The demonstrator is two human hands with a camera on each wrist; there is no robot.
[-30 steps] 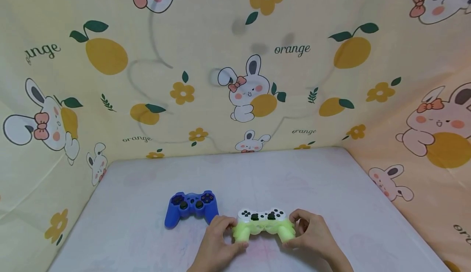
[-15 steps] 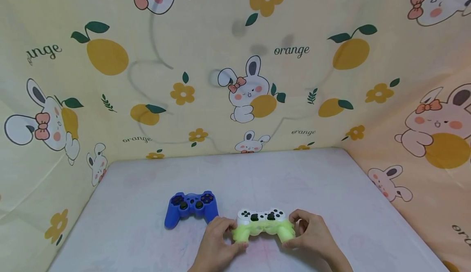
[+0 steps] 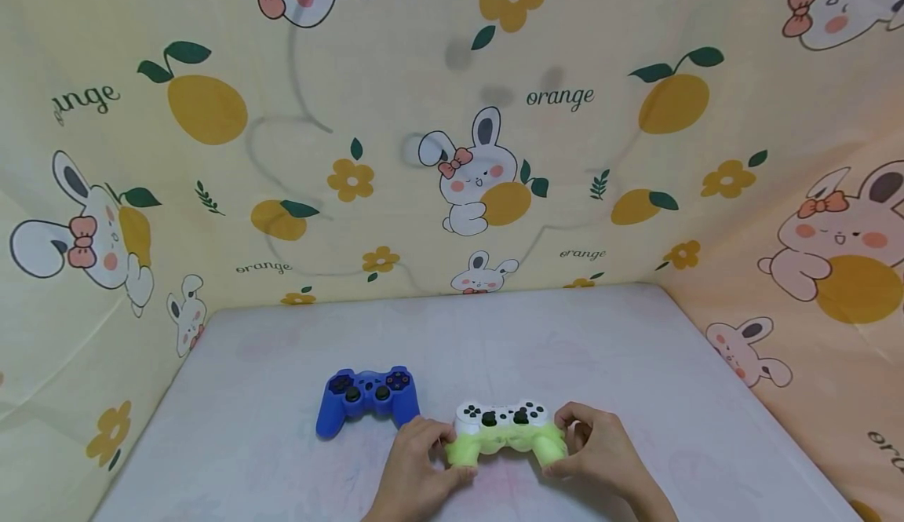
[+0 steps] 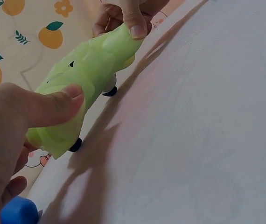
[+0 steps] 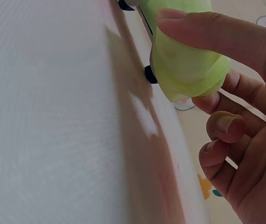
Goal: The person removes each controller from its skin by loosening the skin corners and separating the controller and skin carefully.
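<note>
A white game controller (image 3: 504, 410) with black sticks and buttons sits in a pale green, see-through cover (image 3: 462, 450). The cover wraps its grips and near side; the white button face shows above it. My left hand (image 3: 417, 459) pinches the left grip, its thumb pressing the cover (image 4: 58, 128) in the left wrist view. On the other side my right hand (image 3: 603, 451) pinches the right grip between thumb and fingers, the remaining fingers curled beside it. In both wrist views the covered controller appears raised off the tabletop. The controller's underside is hidden in the head view.
A blue game controller (image 3: 369, 388) lies on the table just left of my left hand. The white tabletop (image 3: 282, 365) is enclosed at the back and sides by a cream cloth (image 3: 395, 59) printed with rabbits and oranges.
</note>
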